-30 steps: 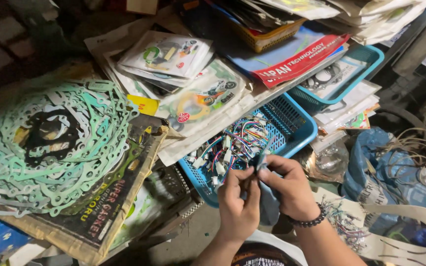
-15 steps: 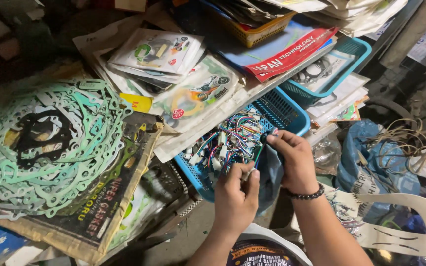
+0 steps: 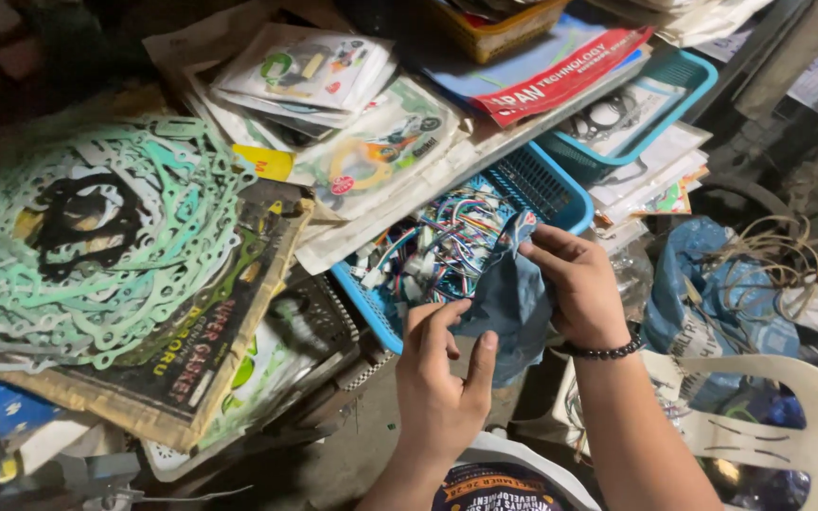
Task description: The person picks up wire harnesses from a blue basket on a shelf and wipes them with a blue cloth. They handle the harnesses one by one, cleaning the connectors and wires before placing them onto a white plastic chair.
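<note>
My left hand (image 3: 442,378) and my right hand (image 3: 575,284) both grip a crumpled blue-grey cloth (image 3: 508,293) just in front of a blue plastic basket (image 3: 560,189). The basket is full of tangled coloured wires with white connectors (image 3: 433,241). My left fingers pinch the cloth's lower edge. The right hand, with a dark bead bracelet on its wrist, holds the cloth's upper corner at the basket's near rim.
A pile of green paper gaskets (image 3: 87,237) lies at the left on printed packets (image 3: 201,350). Bagged parts (image 3: 371,156) and booklets overlap the basket. A second blue tray (image 3: 688,76) sits behind, blue bags (image 3: 712,303) at right, a white plastic chair (image 3: 797,426) near me.
The hands had been picking at the wires in the basket; now both have closed on the blue cloth and spread apart, the right hand higher. The camera has moved closer.
</note>
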